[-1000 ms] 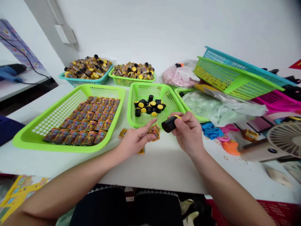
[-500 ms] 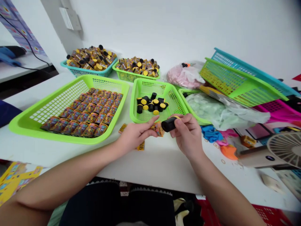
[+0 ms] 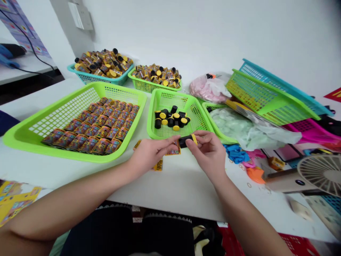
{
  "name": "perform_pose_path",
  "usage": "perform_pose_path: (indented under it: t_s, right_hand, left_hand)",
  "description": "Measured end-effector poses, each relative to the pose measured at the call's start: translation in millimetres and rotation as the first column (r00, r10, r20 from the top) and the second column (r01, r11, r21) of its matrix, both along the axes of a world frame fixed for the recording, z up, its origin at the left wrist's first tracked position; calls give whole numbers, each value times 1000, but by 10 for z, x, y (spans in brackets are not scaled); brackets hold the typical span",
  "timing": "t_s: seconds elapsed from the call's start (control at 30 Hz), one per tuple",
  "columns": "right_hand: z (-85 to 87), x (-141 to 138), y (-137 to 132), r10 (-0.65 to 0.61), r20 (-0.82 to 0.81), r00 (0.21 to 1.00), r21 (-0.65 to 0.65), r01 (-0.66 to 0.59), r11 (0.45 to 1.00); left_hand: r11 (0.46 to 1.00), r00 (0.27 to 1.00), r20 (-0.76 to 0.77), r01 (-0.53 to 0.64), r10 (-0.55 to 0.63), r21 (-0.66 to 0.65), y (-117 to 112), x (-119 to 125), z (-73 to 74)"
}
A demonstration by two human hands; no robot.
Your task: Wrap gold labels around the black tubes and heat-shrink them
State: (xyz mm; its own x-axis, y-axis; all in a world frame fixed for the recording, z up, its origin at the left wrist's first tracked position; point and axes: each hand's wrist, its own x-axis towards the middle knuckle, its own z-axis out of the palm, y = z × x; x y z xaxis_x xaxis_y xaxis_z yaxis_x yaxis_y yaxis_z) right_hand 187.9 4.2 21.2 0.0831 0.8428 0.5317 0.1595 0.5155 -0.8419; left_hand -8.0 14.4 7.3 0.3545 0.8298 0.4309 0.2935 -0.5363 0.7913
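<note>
My right hand (image 3: 209, 151) is closed around a small black canister with a yellow cap (image 3: 186, 141), lying roughly sideways. Its black end points left at the fingertips of my left hand (image 3: 149, 153). Those fingers pinch a printed orange and yellow label (image 3: 174, 148). Label and canister meet or overlap; whether the canister's end is inside the label I cannot tell. More printed labels (image 3: 158, 165) lie on the table under my left hand. Just beyond the hands, a green basket (image 3: 198, 117) holds several black canisters with yellow caps (image 3: 172, 121).
At left, a large green basket (image 3: 23, 138) holds rows of labelled canisters (image 3: 93, 129). Two heaped baskets stand behind, one blue (image 3: 106, 79), one green (image 3: 144, 84). Plastic bags (image 3: 234, 124), tilted baskets (image 3: 271, 97), deflated balloons (image 3: 237, 153) and a fan (image 3: 322, 174) crowd the right.
My right hand has brought the canister left and turned it more sideways, up to the label. My left hand keeps its pinch on the label, nearly still. The view has shifted slightly.
</note>
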Motion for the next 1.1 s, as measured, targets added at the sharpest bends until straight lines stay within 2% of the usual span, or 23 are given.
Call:
perform_pose_path:
  t_s: [0.1, 0.2, 0.27, 0.37, 0.43, 0.5, 0.6, 0.7, 0.77, 0.83, 1.0, 1.1]
  right_hand:
    - [-25, -14, 4, 49, -70, 996, -59, -53, 997]
    - [-36, -4, 34, 90, -198, 976, -121, -116, 986]
    - [-32, 8, 52, 88, -264, 960, -136, -128, 982]
    - [-11, 7, 44, 99, -307, 947, -126, -144, 982]
    - [9, -14, 8, 128, -318, 939, -105, -169, 980]
    - [28, -47, -43, 152, -326, 933, -93, -192, 977]
    - [48, -95, -116, 152, -327, 933, -88, -191, 978]
    - [59, -116, -156, 131, -310, 942, -89, -166, 982]
    - [60, -112, -163, 118, -288, 950, -97, -152, 984]
    - [51, -103, -163, 128, -257, 958, -102, -158, 982]
    - [-5, -98, -143, 84, -173, 981, -66, -96, 993]
    - [-33, -109, -117, 24, -185, 983, -64, -36, 997]
  left_hand:
    - [992, 994, 112, 19, -4, -125, -8, 19, 56]
    - [961, 980, 197, 21, 35, -275, -7, 37, 100]
    - [923, 960, 275, 62, 49, -380, -6, 41, 121]
    - [841, 906, 420, 191, 46, -505, -14, 35, 146]
    - [793, 870, 491, 260, 56, -551, -26, 30, 158]
    - [774, 845, 532, 298, 58, -558, -38, 26, 163]
    - [814, 857, 515, 300, -2, -497, -45, 13, 157]
    - [910, 927, 364, 225, -90, -347, -44, -5, 142]
    - [954, 957, 267, 183, -117, -238, -44, -13, 131]
    - [966, 965, 237, 163, -113, -203, -47, -14, 121]
    - [946, 957, 279, 162, -81, -280, -48, -26, 125]
    - [970, 965, 229, 172, -131, -169, -29, -44, 145]
